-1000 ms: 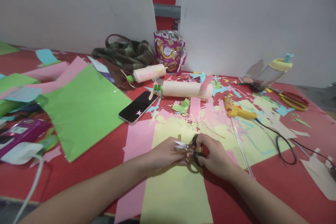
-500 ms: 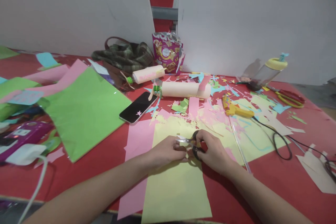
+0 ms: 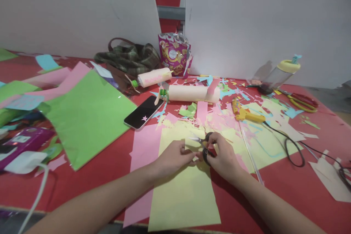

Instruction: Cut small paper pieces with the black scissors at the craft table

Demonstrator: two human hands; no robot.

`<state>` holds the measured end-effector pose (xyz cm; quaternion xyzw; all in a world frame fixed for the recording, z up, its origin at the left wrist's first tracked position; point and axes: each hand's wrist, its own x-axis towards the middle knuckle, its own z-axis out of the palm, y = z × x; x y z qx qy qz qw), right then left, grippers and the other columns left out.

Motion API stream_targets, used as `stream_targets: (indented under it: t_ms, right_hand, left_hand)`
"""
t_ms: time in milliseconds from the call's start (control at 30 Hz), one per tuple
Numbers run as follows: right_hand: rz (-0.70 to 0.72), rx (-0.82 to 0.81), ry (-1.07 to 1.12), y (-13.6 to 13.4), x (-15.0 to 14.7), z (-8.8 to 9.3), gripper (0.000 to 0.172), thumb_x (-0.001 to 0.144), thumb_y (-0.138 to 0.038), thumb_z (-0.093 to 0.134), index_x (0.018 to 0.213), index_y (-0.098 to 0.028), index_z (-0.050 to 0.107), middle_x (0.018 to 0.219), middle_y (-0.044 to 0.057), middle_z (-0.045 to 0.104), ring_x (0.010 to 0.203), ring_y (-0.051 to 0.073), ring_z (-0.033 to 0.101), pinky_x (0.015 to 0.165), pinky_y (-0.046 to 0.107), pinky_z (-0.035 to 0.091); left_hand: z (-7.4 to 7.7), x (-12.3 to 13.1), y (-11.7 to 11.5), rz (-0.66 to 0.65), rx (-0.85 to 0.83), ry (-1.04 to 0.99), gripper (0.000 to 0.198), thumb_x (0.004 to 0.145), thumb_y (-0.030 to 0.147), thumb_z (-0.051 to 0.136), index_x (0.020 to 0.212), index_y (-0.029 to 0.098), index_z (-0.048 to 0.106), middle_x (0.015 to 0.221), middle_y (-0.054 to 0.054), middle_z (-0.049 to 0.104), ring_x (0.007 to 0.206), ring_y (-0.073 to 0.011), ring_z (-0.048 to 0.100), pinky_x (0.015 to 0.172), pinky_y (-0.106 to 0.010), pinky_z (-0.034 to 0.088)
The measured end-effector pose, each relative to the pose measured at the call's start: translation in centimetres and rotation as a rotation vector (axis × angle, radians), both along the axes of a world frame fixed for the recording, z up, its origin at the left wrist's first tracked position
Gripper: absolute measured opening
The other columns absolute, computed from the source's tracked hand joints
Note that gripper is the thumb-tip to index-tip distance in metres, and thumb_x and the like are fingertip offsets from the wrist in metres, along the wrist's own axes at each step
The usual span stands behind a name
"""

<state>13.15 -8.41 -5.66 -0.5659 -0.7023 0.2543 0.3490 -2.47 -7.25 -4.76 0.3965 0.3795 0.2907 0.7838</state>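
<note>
Two hands meet at one pair of scissors [image 3: 203,141], above a yellow sheet [image 3: 186,197] on the table [image 3: 109,162].
The scissors are inward from the middle of the table's near edge, with the blades directed to the left. The right hand [image 3: 223,157] grasps them by the black handles. The left hand [image 3: 172,157] has its fingers bent close to the thumb, just beside the blades; I cannot tell surely what it pinches. If it is small paper, as I judge, the step asks for short, slow cuts, turning the paper rather than the scissors. The left fingertips should keep out of the blade line, and the yellow sheet below should not be caught.
</note>
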Motion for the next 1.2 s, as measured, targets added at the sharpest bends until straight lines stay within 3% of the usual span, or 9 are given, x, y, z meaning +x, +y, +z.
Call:
stream_targets:
  t_ms: [167,267,400,600,767,1000,1200]
  right_hand:
    - [-0.161,-0.053,0.235,0.2,0.0,-0.2,0.024,0.065,-0.016,0.055,0.075,-0.022,0.034,0.073,-0.001,0.046,0.066,0.014,0.047,0.062,0.027,0.039]
    - [-0.157,-0.176,0.454,0.3,-0.2,-0.2,0.032,0.062,-0.015,0.059,0.075,-0.024,0.032,0.071,-0.004,0.044,0.057,0.011,0.045,0.053,0.023,0.039]
    - [-0.12,-0.313,0.648,0.2,-0.6,-0.2,0.042,0.056,-0.008,0.063,0.075,-0.025,0.03,0.064,-0.008,0.041,0.045,0.006,0.038,0.042,0.018,0.034]
    - [-0.114,-0.314,0.72,0.0,-0.9,-0.5,0.047,0.051,-0.002,0.065,0.074,-0.025,0.03,0.059,-0.01,0.04,0.048,0.006,0.041,0.044,0.016,0.036]
    - [-0.09,-0.359,0.747,0.0,-0.8,-0.6,0.044,0.055,-0.005,0.064,0.074,-0.025,0.03,0.058,-0.01,0.041,0.044,0.005,0.039,0.038,0.015,0.034]
    - [-0.078,-0.38,0.783,0.1,-0.7,-0.1,0.044,0.055,-0.003,0.064,0.074,-0.024,0.03,0.058,-0.011,0.041,0.042,0.004,0.042,0.039,0.014,0.036]
    - [-0.056,-0.433,0.856,0.2,-0.8,0.4,0.045,0.054,-0.008,0.066,0.074,-0.025,0.028,0.059,-0.011,0.041,0.042,0.006,0.045,0.035,0.015,0.037]
  left_hand:
    - [-0.2,-0.2,0.3,0.128,-0.026,0.106,0.027,0.063,0.03,0.062,0.063,0.014,0.04,0.05,0.004,0.049,0.068,-0.0176,0.059,0.066,-0.03,0.045]
    - [-0.1,-0.2,0.2,0.133,0.017,0.136,0.03,0.063,0.032,0.061,0.061,0.016,0.035,0.051,0.004,0.051,0.067,-0.0174,0.059,0.062,-0.027,0.045]
    - [0.1,-0.1,-0.2,0.164,0.095,0.274,0.03,0.061,0.036,0.061,0.062,0.015,0.04,0.055,0.0,0.056,0.064,-0.0172,0.059,0.056,-0.026,0.045]
    - [-0.2,0.3,-0.6,0.139,0.189,0.314,0.023,0.064,0.035,0.056,0.072,0.013,0.052,0.057,-0.002,0.058,0.06,-0.0161,0.057,0.052,-0.024,0.043]
    - [-0.6,0.2,-0.4,0.123,0.185,0.4,0.023,0.062,0.033,0.057,0.068,0.011,0.052,0.05,0.001,0.053,0.052,-0.0135,0.054,0.048,-0.023,0.042]
    - [-0.6,0.0,-0.1,0.077,0.078,0.144,0.012,0.062,0.016,0.053,0.073,0.01,0.054,0.06,-0.002,0.057,0.063,-0.013,0.056,0.068,-0.03,0.046]
    - [0.0,0.2,0.4,-0.002,-0.049,-0.061,0.02,0.062,0.008,0.05,0.08,0.008,0.057,0.075,-0.007,0.061,0.071,-0.0153,0.058,0.077,-0.035,0.043]
